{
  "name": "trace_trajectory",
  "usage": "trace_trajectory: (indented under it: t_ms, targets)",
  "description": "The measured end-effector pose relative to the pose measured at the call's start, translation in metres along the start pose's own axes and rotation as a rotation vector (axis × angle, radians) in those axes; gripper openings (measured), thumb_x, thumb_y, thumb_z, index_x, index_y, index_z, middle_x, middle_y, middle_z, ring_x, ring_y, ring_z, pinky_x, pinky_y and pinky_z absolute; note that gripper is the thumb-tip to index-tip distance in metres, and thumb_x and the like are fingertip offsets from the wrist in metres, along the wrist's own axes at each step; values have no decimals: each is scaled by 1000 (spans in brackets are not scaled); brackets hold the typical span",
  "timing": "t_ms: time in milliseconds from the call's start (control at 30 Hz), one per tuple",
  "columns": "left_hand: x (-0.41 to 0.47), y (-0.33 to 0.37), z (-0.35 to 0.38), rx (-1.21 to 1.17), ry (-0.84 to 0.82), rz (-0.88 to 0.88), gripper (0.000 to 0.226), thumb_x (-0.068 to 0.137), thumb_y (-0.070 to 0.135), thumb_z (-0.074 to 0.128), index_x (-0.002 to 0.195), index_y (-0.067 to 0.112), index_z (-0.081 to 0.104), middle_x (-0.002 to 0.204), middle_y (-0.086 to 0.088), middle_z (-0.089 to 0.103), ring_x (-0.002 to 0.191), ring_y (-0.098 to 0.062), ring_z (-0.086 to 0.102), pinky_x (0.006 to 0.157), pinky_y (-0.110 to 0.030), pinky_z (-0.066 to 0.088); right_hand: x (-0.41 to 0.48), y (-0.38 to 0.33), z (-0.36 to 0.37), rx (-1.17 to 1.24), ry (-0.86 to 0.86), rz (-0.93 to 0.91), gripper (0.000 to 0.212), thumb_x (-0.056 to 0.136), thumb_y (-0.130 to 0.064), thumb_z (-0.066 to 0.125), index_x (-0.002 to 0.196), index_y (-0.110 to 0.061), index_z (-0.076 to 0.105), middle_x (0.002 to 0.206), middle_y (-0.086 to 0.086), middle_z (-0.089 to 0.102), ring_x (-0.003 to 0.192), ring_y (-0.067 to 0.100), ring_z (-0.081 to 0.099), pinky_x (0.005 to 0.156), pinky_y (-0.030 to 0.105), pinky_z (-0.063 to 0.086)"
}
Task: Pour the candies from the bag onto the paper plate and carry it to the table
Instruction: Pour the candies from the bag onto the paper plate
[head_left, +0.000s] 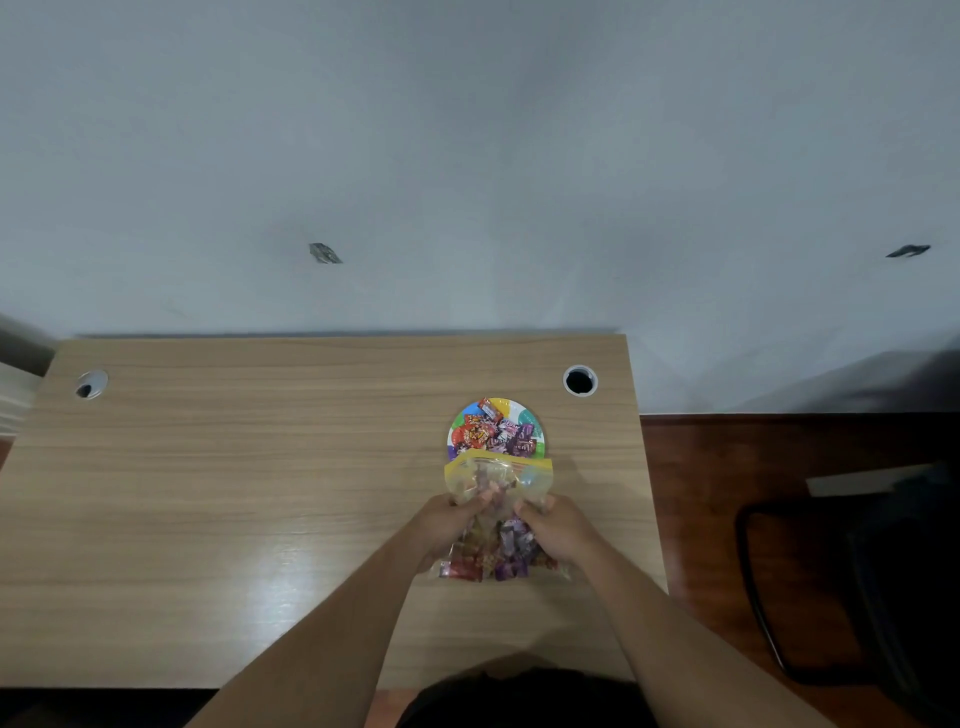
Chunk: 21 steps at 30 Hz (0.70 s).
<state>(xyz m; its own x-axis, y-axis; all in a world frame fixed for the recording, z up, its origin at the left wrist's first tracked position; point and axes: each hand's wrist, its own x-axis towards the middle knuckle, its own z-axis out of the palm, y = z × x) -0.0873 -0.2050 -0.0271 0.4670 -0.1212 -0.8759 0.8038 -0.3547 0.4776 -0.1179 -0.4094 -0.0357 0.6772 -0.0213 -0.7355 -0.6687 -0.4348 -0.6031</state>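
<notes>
A colourful paper plate (530, 418) lies on the right part of the wooden desk (234, 493). Red and purple wrapped candies (493, 434) are piled on it. A clear plastic bag (496, 480) with a yellow zip rim points its mouth at the plate's near edge. More candies fill the bag's near end, between my wrists. My left hand (449, 522) grips the bag's left side and my right hand (558, 527) grips its right side. Both hands hold it around the middle.
Two round cable holes sit at the desk's back corners, one on the left (92, 384) and one on the right (580, 380). A grey wall stands behind the desk. A black chair (857, 587) stands on the reddish floor to the right.
</notes>
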Motion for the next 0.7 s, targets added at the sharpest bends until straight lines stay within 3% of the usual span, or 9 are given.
trace_trajectory:
  t_ms: [167, 233, 333, 400, 467, 533, 567, 633, 700]
  targets:
    - [-9, 6, 3, -25, -15, 24, 35, 102, 57, 64, 114, 25, 71, 99, 6, 69, 88, -11, 62, 95, -39, 45, 2, 3, 2, 20, 11, 25, 34, 107, -33, 64, 124, -7, 78, 117, 12, 81, 103, 23, 72, 83, 28, 46]
    - [-7, 4, 1, -16, -5, 1, 42, 104, 60, 58, 108, 22, 73, 116, -2, 72, 106, -22, 64, 98, -39, 43, 4, 5, 2, 23, 16, 39, 34, 107, -34, 64, 120, -7, 79, 114, 15, 81, 93, 22, 69, 79, 30, 45]
    - [-6, 2, -3, -43, -7, -18, 71, 96, 74, 52, 139, 21, 70, 152, -9, 62, 141, -33, 58, 113, -46, 43, 4, 5, 2, 48, 26, 59, 34, 106, -33, 64, 114, -3, 79, 109, 21, 81, 85, 21, 64, 74, 30, 42]
    - [-6, 2, -3, -128, -24, -46, 65, 97, 69, 48, 136, 24, 73, 138, -7, 75, 128, -30, 70, 117, -48, 46, 2, 4, 0, 63, 26, 71, 36, 106, -33, 63, 113, -2, 78, 109, 22, 81, 85, 21, 63, 73, 31, 41]
    - [-7, 4, -3, -186, -18, -33, 51, 106, 47, 40, 120, 13, 75, 100, -11, 85, 90, -27, 80, 98, -41, 58, 1, 5, 0, 63, 24, 81, 35, 106, -34, 63, 113, -3, 78, 110, 22, 81, 85, 21, 63, 74, 31, 41]
    - [-1, 0, -4, -182, -14, -20, 41, 105, 32, 40, 104, 7, 73, 76, -10, 80, 67, -26, 73, 78, -37, 56, 3, 6, 0, 68, 19, 89, 35, 106, -34, 63, 113, -4, 78, 109, 23, 81, 85, 22, 63, 75, 31, 42]
    - [-5, 2, -3, -171, -12, -13, 39, 102, 29, 44, 101, 8, 76, 77, -9, 81, 69, -26, 73, 78, -38, 56, 3, 5, 1, 65, 20, 86, 35, 106, -35, 63, 112, -4, 78, 107, 22, 81, 86, 22, 64, 75, 32, 43]
    - [-5, 1, -3, -128, -17, 0, 37, 97, 33, 55, 104, 13, 85, 99, -11, 86, 95, -30, 78, 93, -42, 60, 2, 4, 0, 39, 18, 77, 35, 106, -38, 64, 108, -5, 78, 93, 15, 77, 86, 23, 65, 74, 31, 44]
    - [-4, 1, -3, -79, -11, 9, 36, 96, 32, 63, 114, 9, 84, 116, -16, 83, 105, -28, 76, 85, -33, 62, -1, 3, -1, 9, 17, 72, 31, 107, -38, 63, 100, -9, 73, 83, 4, 70, 79, 20, 64, 68, 27, 43]
